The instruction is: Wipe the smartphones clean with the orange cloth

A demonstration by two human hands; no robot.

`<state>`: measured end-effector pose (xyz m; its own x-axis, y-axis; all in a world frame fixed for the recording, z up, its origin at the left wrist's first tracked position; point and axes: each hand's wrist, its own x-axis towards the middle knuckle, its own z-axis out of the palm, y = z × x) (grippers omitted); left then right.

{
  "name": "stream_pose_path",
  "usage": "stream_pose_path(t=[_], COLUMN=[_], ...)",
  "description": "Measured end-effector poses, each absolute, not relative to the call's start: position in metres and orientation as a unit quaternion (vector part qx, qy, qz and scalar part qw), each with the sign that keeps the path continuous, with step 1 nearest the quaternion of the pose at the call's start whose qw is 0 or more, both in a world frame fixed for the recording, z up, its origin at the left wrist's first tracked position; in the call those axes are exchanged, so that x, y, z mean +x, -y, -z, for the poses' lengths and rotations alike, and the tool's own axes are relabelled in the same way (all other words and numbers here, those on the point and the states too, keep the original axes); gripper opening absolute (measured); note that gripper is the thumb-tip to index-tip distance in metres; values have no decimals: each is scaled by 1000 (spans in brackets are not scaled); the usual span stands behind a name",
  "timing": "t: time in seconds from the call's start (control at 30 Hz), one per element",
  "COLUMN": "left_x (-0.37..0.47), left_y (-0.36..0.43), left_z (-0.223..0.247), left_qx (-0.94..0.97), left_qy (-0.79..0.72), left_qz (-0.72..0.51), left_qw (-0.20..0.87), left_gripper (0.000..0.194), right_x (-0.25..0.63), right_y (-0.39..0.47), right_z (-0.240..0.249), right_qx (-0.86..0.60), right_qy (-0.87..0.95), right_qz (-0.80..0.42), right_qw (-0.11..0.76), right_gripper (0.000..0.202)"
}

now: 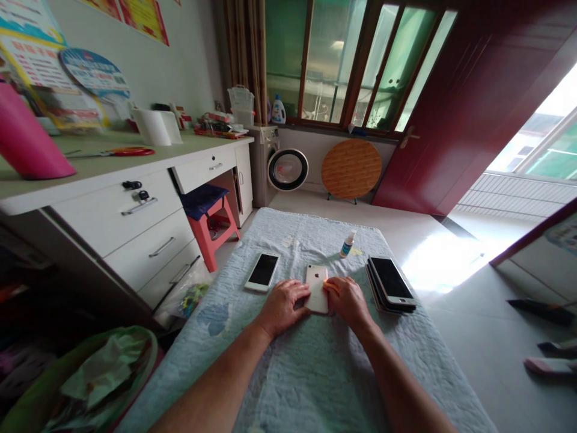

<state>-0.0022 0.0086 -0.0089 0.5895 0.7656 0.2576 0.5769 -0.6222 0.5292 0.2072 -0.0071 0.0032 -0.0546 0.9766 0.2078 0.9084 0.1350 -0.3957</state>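
Observation:
A white smartphone [317, 294] lies back up on the cloth-covered table, its apple logo and camera facing me. My left hand [286, 305] grips its left edge, with the fingertips resting at the side. At the opposite edge, the fingers of my right hand [348, 300] are curled and pressed together. A bright orange patch shows at those fingertips; whether it is a small thing or light cannot be told. Another white smartphone [264, 270] lies screen up to the left. Several phones are piled at the right, topped by a white-framed smartphone [391, 279]. Behind stands a small spray bottle [347, 244].
A pale blue quilted cloth [311, 367] covers the table. On the left are a desk [148, 225] with drawers and a red stool [211, 225]. A waste bin [148, 355] stands by the table's near left side. A washing machine [265, 141] has its round door open.

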Motion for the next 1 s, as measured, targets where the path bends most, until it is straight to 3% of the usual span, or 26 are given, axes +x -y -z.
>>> stream_pose_path(t=[0.5,0.73,0.87,1.0], left_x=[-2,-1,-2,-1], left_y=[-8,-7,-8,-10], left_z=[13,9,9,11], left_qx=[865,864,864,860], left_qy=[-393,-398,-397,-393], left_qz=[-245,-241,-241,-255], left_qw=[193,194,195,200], left_gripper=[36,39,40,29], right_x=[201,197,198,205], right_y=[38,44,44,40], right_z=[-31,-39,-43,-35], right_qx=[-604,-576,-548,-527], right_qy=[784,785,790,805], right_qz=[-98,-186,-220,-212], right_qw=[105,129,167,173], right_gripper=[19,23,16,11])
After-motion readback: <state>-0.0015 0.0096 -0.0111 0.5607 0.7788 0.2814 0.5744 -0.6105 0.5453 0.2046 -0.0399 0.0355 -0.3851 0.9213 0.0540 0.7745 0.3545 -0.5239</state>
